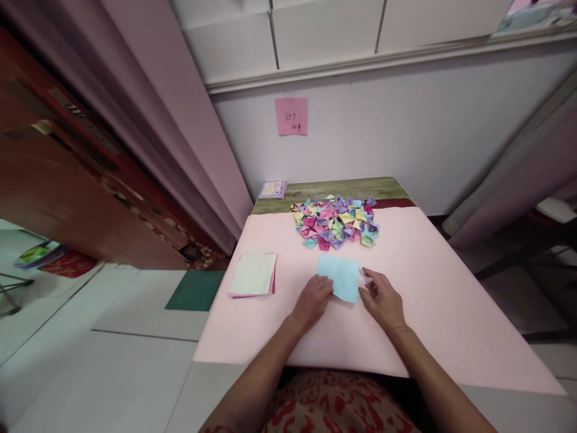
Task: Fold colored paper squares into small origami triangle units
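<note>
A light blue square sheet of origami paper lies on the pink-covered table in front of me. My left hand grips its lower left edge, with the fingers curled over the paper. At the sheet's right edge is my right hand, its thumb and forefinger apart beside the paper. Whether those fingertips touch the edge is hard to make out. Beyond the sheet sits a heap of small folded paper pieces in pink, purple, yellow, green and blue. To the left rests a stack of square paper, pale green on top.
The pink table cover stops short of the back, where a green patterned tabletop shows. A small pile of cards lies at the far left corner. A pink note hangs on the wall. Purple curtains flank the table.
</note>
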Demonstrator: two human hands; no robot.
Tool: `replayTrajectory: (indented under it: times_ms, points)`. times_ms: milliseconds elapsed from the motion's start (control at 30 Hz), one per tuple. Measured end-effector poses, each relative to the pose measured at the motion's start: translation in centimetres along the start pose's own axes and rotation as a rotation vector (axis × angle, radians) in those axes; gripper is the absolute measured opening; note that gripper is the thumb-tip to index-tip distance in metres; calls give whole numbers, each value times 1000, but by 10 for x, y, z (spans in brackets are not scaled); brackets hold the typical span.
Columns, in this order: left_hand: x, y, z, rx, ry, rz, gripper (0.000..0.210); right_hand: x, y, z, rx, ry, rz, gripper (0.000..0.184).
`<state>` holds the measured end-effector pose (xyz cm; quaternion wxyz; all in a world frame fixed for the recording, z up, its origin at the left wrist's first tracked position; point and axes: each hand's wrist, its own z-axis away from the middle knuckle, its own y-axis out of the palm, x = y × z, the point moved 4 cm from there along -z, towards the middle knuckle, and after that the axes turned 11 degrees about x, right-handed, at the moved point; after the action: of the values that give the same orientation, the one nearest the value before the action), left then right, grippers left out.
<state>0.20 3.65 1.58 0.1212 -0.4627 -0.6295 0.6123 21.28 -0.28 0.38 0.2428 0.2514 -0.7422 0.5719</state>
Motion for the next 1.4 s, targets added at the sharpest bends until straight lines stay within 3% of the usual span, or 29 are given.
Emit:
replayTrajectory:
  times_ms: [167,300,500,633,833,1033,1167,1300,1400]
  points:
    - [-1,0,6,-66,10,46,14,15,3,-1,149,-252,110,54]
    - [-7,-4,6,-83,-5,30,15,17,4,-1,236,-325,161,56]
    - [-13,-2,12,-17,-16,-66,20,8,10,-2,195,-282,153,38]
    - [-12,-7,18,-55,-19,-157,21,8,11,0,129,-307,192,23]
    - [-16,-9,19,-83,-113,-233,22,31,11,12,118,-420,319,20]
    - [-7,-6,19,-65,-193,-144,31,43,11,18,171,-527,261,19]
    - [6,-12,24,-101,-193,117,36,29,6,9,146,-432,213,41]
    - [15,-15,26,-139,-258,259,28,9,5,-4,80,-192,22,36]
    - [21,-12,24,-164,-413,288,22,3,12,-13,124,18,-53,32]
